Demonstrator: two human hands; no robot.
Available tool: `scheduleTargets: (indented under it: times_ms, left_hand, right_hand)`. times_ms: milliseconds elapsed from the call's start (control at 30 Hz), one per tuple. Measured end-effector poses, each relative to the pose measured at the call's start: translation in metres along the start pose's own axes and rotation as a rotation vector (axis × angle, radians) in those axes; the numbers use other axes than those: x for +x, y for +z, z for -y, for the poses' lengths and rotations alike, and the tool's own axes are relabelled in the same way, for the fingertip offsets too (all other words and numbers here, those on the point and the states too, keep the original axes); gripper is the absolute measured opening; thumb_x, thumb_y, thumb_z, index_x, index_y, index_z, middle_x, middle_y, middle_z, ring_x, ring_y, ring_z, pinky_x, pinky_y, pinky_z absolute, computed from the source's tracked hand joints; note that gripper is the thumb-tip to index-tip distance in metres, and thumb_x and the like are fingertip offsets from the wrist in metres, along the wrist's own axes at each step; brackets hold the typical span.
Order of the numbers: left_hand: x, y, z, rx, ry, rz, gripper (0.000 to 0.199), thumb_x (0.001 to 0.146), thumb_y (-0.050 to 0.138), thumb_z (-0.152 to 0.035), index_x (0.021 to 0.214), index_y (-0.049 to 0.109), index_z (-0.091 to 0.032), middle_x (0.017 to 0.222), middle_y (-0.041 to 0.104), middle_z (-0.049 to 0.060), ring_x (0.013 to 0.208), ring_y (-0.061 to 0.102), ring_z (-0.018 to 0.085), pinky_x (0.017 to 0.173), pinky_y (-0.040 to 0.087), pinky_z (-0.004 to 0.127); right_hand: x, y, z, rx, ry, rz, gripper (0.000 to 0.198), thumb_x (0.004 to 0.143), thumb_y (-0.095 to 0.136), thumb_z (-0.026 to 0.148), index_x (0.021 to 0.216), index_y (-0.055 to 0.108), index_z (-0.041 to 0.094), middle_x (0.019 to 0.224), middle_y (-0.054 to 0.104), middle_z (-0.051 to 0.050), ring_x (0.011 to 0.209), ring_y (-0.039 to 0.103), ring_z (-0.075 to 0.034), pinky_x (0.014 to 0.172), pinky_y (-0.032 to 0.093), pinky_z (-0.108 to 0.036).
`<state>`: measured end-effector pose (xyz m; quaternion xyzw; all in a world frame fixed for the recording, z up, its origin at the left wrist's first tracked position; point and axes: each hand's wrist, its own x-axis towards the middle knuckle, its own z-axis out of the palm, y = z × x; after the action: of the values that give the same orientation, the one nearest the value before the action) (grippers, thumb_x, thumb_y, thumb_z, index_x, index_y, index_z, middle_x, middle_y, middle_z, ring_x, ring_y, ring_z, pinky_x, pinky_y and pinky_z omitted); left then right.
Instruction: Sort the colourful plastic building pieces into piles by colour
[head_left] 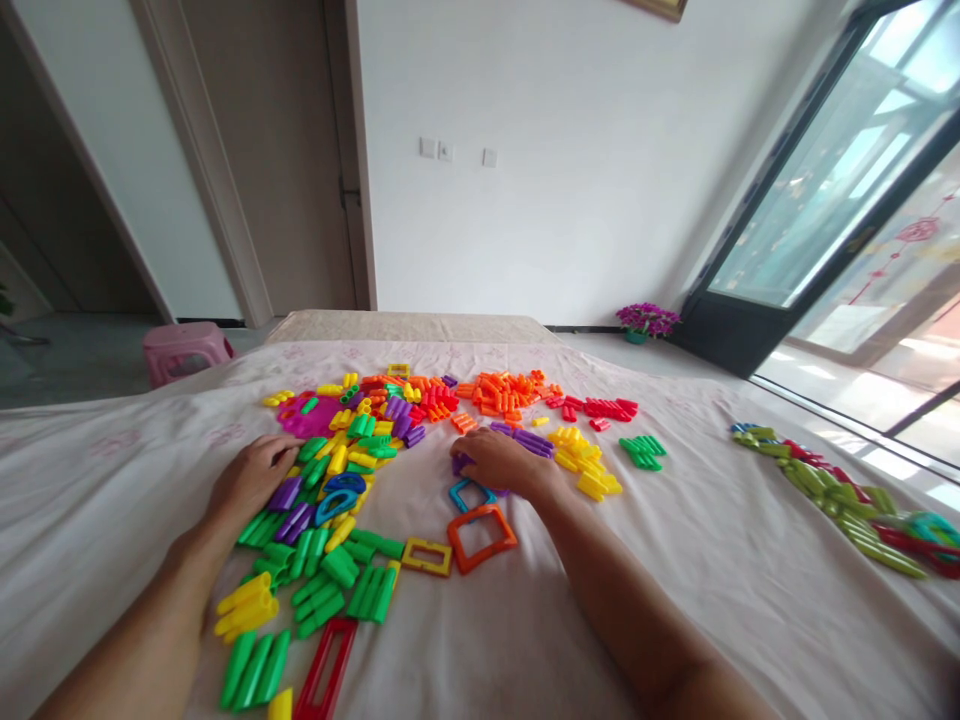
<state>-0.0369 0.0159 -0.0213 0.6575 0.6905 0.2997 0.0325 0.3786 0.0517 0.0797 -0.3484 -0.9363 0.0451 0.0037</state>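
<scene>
My left hand (259, 475) rests at the left edge of a mixed heap of plastic building pieces. Its fingers are curled in beside green pieces (313, 448) and a purple piece (285, 494); what they hold, if anything, is hidden. My right hand (499, 460) reaches over the middle of the cloth, fingers bent down around a purple building piece (462, 464) that is partly covered by them. Just below that hand lie a blue square frame (471, 507) and an orange square frame (455, 548). Other purple pieces (532, 440) lie behind its wrist.
Orange pieces (502, 395), red pieces (611, 408), yellow pieces (581, 455) and a green group (643, 452) lie in clusters on the pale tablecloth (705, 560). Olive-green pieces (825, 490) lie far right. A red frame (318, 690) is at the front; a pink stool (187, 345) stands left.
</scene>
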Motion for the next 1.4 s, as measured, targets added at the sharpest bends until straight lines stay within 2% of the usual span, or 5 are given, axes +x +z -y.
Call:
scheduleTargets:
  times_ms: [133,300,567,800,1400]
  left_hand:
    - [0.000,0.000,0.000,0.005,0.003,-0.008,0.041,0.086,0.043,-0.044,0.103,0.073,-0.021,0.114,0.071,0.009,0.108,0.064,0.025,0.099,0.047,0.036]
    - [0.000,0.000,-0.001,0.004,0.006,-0.019,0.040,0.086,0.044,-0.043,0.101,0.073,-0.022,0.113,0.072,0.008,0.107,0.065,0.025,0.099,0.048,0.035]
    - [0.000,-0.001,-0.002,0.005,-0.001,-0.007,0.042,0.086,0.043,-0.044,0.103,0.072,-0.020,0.113,0.071,0.009,0.109,0.064,0.025,0.100,0.047,0.035]
    - [0.000,0.000,0.001,0.012,-0.005,-0.002,0.043,0.087,0.042,-0.044,0.105,0.072,-0.020,0.115,0.070,0.008,0.110,0.063,0.025,0.101,0.046,0.034]
    - [0.000,0.000,0.001,0.011,-0.006,-0.008,0.041,0.086,0.043,-0.044,0.104,0.072,-0.021,0.114,0.071,0.007,0.108,0.063,0.025,0.099,0.047,0.034]
  right_hand:
    - [0.002,0.003,0.001,0.037,-0.083,-0.024,0.040,0.079,0.061,0.015,0.119,0.067,0.019,0.115,0.068,-0.009,0.111,0.060,-0.023,0.096,0.042,-0.030]
    - [0.001,0.000,0.005,0.058,-0.173,0.033,0.038,0.072,0.063,0.010,0.107,0.071,0.020,0.113,0.069,-0.007,0.108,0.061,-0.020,0.095,0.042,-0.027]
    - [0.004,0.006,0.017,0.046,-0.033,-0.016,0.017,0.084,0.064,0.024,0.098,0.071,0.017,0.106,0.067,-0.009,0.098,0.062,-0.020,0.082,0.043,-0.026]
    - [0.006,0.004,0.023,-0.007,0.036,0.002,0.027,0.087,0.067,0.044,0.097,0.070,0.018,0.106,0.066,-0.007,0.094,0.061,-0.018,0.070,0.040,-0.025]
    - [0.003,0.000,0.022,-0.028,0.059,0.016,0.040,0.098,0.047,0.052,0.104,0.069,0.019,0.108,0.067,-0.009,0.098,0.063,-0.019,0.078,0.042,-0.025]
